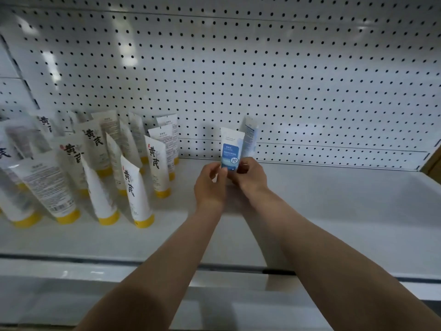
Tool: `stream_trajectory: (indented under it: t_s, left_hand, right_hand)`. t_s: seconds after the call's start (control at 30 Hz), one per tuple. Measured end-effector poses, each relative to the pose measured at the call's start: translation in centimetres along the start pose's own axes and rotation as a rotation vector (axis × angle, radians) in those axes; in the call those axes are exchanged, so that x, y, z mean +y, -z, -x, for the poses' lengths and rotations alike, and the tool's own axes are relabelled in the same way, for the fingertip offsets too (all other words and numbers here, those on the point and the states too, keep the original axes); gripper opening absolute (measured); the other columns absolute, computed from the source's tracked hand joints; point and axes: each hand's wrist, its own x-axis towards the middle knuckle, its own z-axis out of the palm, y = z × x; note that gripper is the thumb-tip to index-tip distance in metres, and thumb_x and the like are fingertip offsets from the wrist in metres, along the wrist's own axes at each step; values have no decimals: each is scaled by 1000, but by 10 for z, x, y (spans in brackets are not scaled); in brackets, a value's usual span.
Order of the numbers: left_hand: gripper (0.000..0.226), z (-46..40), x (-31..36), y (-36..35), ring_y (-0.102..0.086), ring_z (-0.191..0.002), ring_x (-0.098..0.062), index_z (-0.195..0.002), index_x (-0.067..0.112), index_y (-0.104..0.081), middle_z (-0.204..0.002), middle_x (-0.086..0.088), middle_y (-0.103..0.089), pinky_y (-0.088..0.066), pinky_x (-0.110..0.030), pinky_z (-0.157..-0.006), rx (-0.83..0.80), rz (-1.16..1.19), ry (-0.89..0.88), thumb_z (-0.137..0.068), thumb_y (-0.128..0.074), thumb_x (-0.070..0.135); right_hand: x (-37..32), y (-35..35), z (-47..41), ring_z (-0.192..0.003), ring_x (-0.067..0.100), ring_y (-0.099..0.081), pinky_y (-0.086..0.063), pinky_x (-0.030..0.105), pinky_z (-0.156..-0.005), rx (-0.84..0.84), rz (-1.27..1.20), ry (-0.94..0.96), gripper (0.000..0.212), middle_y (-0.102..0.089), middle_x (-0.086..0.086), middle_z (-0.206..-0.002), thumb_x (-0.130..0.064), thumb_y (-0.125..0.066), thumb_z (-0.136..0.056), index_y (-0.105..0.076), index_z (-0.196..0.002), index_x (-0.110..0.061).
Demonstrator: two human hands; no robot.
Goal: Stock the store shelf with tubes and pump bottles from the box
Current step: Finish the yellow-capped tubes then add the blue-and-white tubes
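Note:
A white tube with a blue label (231, 149) stands upright near the back of the white shelf (334, 206), its cap end hidden by my fingers. My left hand (210, 185) pinches its lower left side, and my right hand (248, 175) grips its lower right side. A second tube of the same kind (250, 137) stands just behind it, leaning against the pegboard. Several white tubes with yellow caps (136, 185) stand cap-down in rows on the left part of the shelf.
A white pegboard back wall (262, 80) rises behind the shelf. The shelf's front lip (119, 261) runs across below my forearms. A brown edge (433, 161) shows at the far right. The box is not in view.

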Motion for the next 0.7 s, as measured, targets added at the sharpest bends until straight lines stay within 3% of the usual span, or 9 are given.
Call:
stream_trajectory:
  t_s: [0.13, 0.27, 0.37, 0.47, 0.57, 0.7]
  left_hand:
    - [26, -7, -7, 12, -60, -96, -8, -119, 18, -63, -114, 3, -65, -37, -8, -77, 71, 46, 28, -94, -61, 25]
    - [20, -10, -11, 13, -53, -79, 3, -116, 19, -63, -102, 8, -61, -33, 7, -61, 128, 111, 82, -96, -60, 23]
    - [20, -12, -12, 16, -52, -78, 4, -116, 17, -62, -98, 10, -59, -33, 5, -63, 177, 185, 101, -97, -58, 23]
    - [13, -12, -12, 16, -57, -87, -6, -109, 18, -60, -96, 8, -60, -35, 2, -66, 183, 202, 110, -98, -58, 24]
    - [7, -13, -13, 15, -60, -90, -10, -103, 23, -57, -93, 8, -62, -39, -10, -75, 174, 219, 136, -97, -58, 27]
    - [8, -13, -13, 15, -56, -81, -4, -102, 22, -58, -86, 15, -59, -35, -5, -64, 176, 190, 119, -97, -57, 28]
  right_hand:
    - [-15, -22, -17, -95, 14, -66, -48, 25, -83, -29, -12, -13, 42, -68, -7, -99, -27, -86, -74, -61, -108, -21]
    - [-25, -43, -38, -90, 15, -67, -55, 31, -86, -63, -7, 11, 39, -69, -3, -97, -23, -88, -74, -61, -102, -19]
    - [-28, -55, -54, -92, 13, -68, -55, 32, -89, -39, 4, 16, 40, -71, -7, -97, -27, -89, -72, -63, -101, -23]
    - [-30, -64, -61, -94, 12, -66, -53, 30, -89, -32, -16, 24, 40, -70, -6, -102, -24, -88, -74, -61, -103, -24]
    - [-32, -73, -64, -93, 12, -66, -53, 30, -88, -24, -24, 35, 41, -72, -2, -108, -22, -87, -74, -61, -106, -21]
    - [-33, -81, -69, -97, 14, -67, -55, 37, -91, -4, -15, 32, 46, -72, -3, -107, -25, -87, -74, -62, -111, -18]
